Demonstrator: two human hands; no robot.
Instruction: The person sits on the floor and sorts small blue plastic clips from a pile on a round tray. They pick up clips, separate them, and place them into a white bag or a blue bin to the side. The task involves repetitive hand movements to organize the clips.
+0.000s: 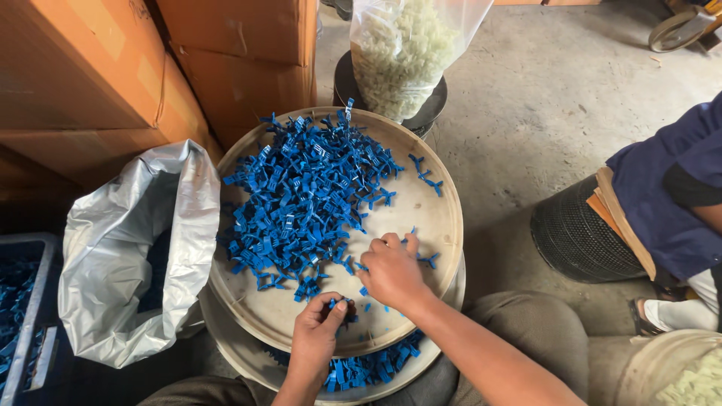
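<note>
Blue plastic clips [301, 199] lie heaped on round tray [421, 207] w/ my left hand [314, 338] pinching a few at near rim & right hand [391, 272] curled, fingertips down on loose ones beside pile.

Stacked brown cardboard boxes [98, 75], upper left. Clear plastic bag [410, 49] of pale pieces, top centre. Open grey plastic sack [143, 256], left of the round tray [429, 210]. Blue crate [22, 316], far left.
</note>
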